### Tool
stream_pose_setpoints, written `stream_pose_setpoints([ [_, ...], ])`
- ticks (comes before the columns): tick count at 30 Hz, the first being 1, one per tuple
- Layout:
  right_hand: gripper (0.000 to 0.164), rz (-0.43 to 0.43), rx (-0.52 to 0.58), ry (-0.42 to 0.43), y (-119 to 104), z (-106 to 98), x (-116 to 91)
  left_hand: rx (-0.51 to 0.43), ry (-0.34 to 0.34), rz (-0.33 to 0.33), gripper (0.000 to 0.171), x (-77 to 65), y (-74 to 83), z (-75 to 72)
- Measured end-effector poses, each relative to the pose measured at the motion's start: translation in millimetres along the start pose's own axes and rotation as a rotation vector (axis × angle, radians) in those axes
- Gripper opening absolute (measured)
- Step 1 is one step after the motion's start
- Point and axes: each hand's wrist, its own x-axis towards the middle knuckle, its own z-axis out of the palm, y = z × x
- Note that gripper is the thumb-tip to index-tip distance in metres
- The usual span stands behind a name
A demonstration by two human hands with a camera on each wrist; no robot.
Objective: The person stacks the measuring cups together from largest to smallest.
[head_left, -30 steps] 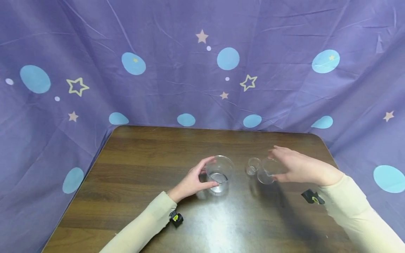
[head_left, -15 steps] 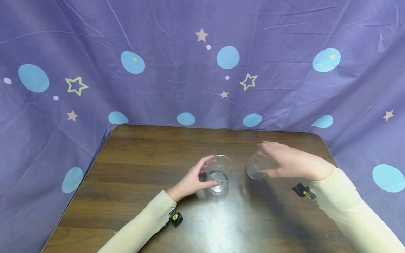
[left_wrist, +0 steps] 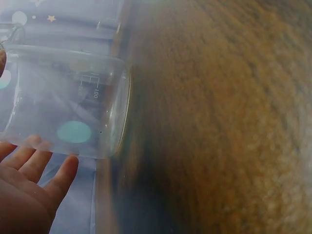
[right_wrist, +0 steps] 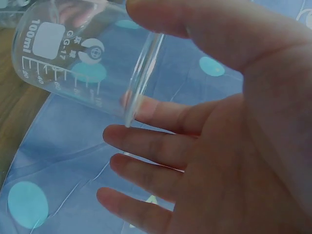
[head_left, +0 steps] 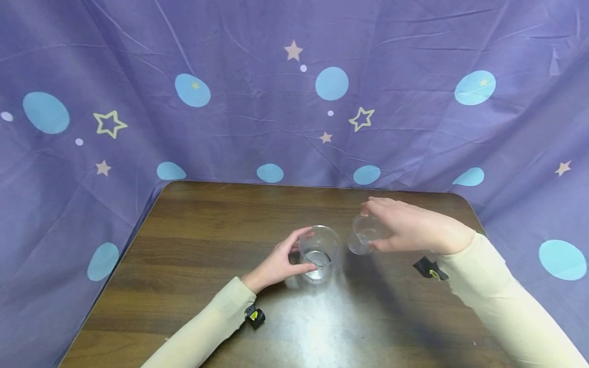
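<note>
Left hand (head_left: 276,266): lower middle of the head view, grip curved round the large beaker (head_left: 320,258), thumb on the near side, fingers on the far side

Right hand (head_left: 409,225): lower right of the head view, grip pinching the small beaker (head_left: 365,237) near its rim between thumb and forefinger; in the right wrist view the other three fingers are spread apart, clear of the glass

Large beaker: clear glass, upright on the table (head_left: 207,220), slightly right of centre in the lower half of the head view; upper left of the left wrist view, with a faint pale scale

Small beaker: clear glass, just right of the large beaker and a little higher in the head view, a narrow gap between them; I cannot tell whether its base touches the table

White print (right_wrist: 51,41): upper left of the right wrist view, on the small beaker, reading 100ml and GG-17

Table: brown wood grain, bright glare at lower middle of the head view

Cloth (head_left: 257,122): purple, with blue ovals and stars, across the upper half of the head view

Sleeves (head_left: 209,327): cream, lower left and lower right of the head view
</note>
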Motion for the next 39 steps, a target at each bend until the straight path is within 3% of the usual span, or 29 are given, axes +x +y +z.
stream_pose_setpoints([
  [9,0.046,0.042,0.037,-0.036,-11.2,0.0,19.4,0.014,-0.003,-0.008,0.086,0.8,0.1,-1.4],
  [19,0.045,0.009,0.033,-0.061,-23.2,2.7,38.6,0.024,-0.007,-0.009,0.086,2.2,1.0,-2.5],
  [28,0.053,-0.027,0.017,-0.075,-25.1,14.7,50.8,0.035,-0.023,-0.010,0.087,2.5,1.9,-3.9],
  [39,0.052,-0.031,-0.006,-0.105,-28.1,28.3,62.4,0.026,-0.024,-0.022,0.087,1.2,3.0,-3.2],
])
